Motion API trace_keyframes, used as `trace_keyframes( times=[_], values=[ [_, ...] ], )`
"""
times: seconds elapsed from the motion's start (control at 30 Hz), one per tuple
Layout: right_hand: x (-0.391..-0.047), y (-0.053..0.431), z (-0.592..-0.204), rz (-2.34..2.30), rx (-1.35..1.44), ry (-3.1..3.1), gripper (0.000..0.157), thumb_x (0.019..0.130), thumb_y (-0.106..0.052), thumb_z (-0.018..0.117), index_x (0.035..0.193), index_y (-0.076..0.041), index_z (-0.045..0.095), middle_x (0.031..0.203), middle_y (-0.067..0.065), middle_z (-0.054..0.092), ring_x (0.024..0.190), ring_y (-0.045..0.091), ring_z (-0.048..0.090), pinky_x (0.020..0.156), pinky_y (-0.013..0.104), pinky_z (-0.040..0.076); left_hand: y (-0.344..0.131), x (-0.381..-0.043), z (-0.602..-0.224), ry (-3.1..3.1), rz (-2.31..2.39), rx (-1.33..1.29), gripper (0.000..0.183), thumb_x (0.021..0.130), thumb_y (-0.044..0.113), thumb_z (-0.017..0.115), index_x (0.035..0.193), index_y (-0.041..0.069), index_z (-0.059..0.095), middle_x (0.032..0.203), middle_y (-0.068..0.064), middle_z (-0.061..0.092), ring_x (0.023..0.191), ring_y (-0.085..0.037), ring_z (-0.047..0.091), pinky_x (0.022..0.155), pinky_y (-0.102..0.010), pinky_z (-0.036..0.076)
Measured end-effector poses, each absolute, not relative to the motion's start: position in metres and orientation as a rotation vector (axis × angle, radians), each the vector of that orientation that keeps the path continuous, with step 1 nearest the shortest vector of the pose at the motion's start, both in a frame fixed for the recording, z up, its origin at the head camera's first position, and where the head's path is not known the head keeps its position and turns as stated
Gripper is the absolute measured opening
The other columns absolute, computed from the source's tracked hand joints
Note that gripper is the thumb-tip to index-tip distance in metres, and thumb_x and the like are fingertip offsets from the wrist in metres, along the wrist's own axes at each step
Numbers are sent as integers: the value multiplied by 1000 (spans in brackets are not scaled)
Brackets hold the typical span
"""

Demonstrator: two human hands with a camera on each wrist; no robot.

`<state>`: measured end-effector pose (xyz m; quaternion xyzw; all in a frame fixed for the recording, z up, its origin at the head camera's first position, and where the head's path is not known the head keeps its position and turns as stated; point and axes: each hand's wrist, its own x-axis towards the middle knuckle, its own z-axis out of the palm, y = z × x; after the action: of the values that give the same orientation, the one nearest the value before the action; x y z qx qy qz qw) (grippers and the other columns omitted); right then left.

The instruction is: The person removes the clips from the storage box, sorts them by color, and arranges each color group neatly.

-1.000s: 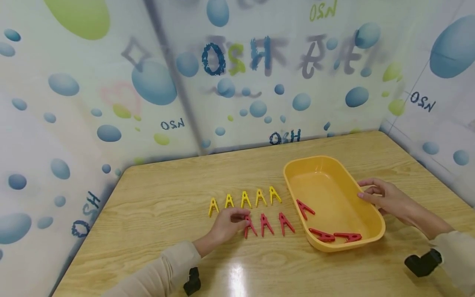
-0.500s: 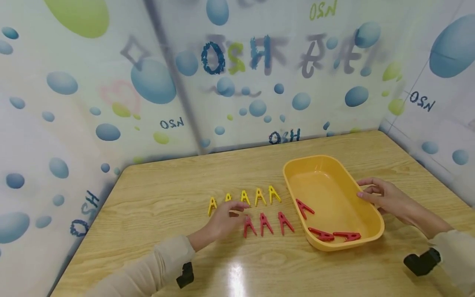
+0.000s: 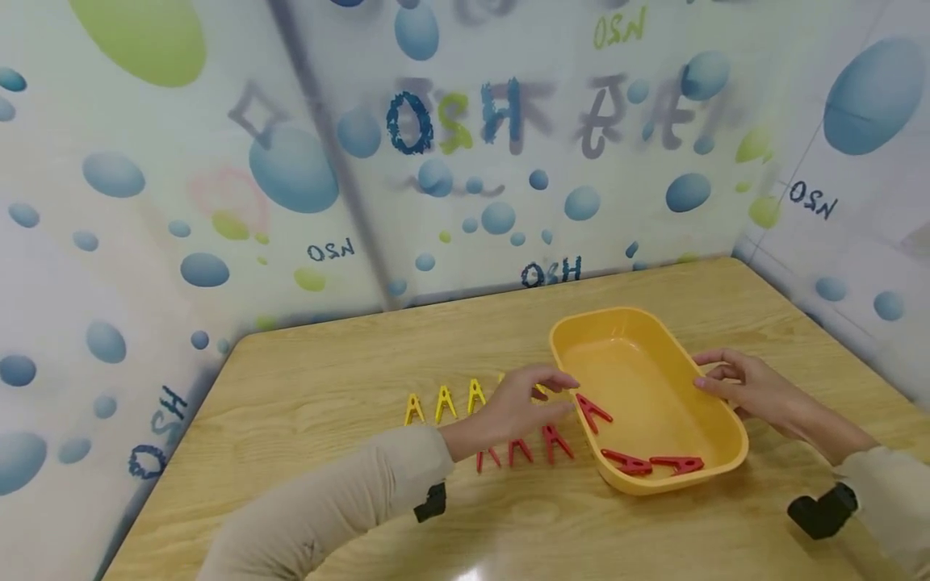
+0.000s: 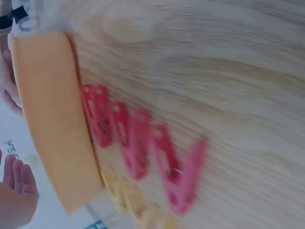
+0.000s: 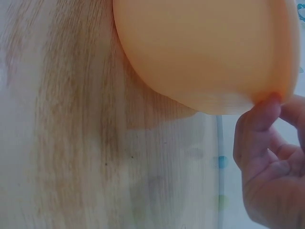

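Observation:
My left hand (image 3: 516, 403) hovers at the left rim of an orange plastic tray (image 3: 639, 371), its fingers loosely extended and nothing seen between them. Closest to its fingertips is one red clip (image 3: 594, 411) inside the tray, by the left wall; two more red clips (image 3: 677, 465) lie at the near end. In the left wrist view the same hand (image 4: 19, 191) has straight fingers. Thumb and fingers of my right hand (image 3: 751, 391) grip the tray's right rim. Under my left hand and wrist, a row of three red clips (image 4: 128, 138) lies on the table, partly covered.
Behind the red row runs a row of several yellow clips (image 3: 445, 402), its right end hidden by my left hand. The wooden table (image 3: 327, 371) meets a patterned curtain (image 3: 465, 161) at the back. The tray stands toward the table's right side.
My left hand has left the leftmost red clip of the row, risen and moved right to the tray's rim. The right hand keeps its grip, and the clips lie as before.

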<state>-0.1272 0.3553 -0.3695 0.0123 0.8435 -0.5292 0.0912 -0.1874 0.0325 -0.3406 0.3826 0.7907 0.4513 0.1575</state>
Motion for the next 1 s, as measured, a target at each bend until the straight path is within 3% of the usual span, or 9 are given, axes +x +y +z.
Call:
trace_keyframes(
  times=[0.13,0.5,0.73,1.0],
  values=[
    [-128,355,-370,-1568,61,2506,56,89,-25,53,127,8,29,93,16,51,75,21,59,61,37,51,65,-183,-341,2255,1190,1169,25,83,19,63,106,10,62,104,3,59,95,-11,52,76,-15,43],
    [-127,357,-369,-1589,27,2503,53,90,-22,52,126,9,29,90,15,52,74,19,59,61,37,51,128,-168,-351,2134,982,1293,25,84,21,62,106,11,62,96,9,61,80,7,49,69,-7,40],
    [-127,358,-370,-1591,34,2510,52,90,-22,52,126,8,29,91,15,51,74,18,58,61,37,51,149,-169,-357,2153,652,1264,25,82,23,63,106,17,63,83,15,56,73,7,49,63,-6,39],
    [-128,358,-371,-1572,24,2528,52,90,-23,53,125,8,30,90,16,51,74,17,57,60,37,51,166,-172,-365,2071,453,1286,27,84,19,62,111,16,60,87,11,58,77,5,51,66,-5,38]
  ],
)
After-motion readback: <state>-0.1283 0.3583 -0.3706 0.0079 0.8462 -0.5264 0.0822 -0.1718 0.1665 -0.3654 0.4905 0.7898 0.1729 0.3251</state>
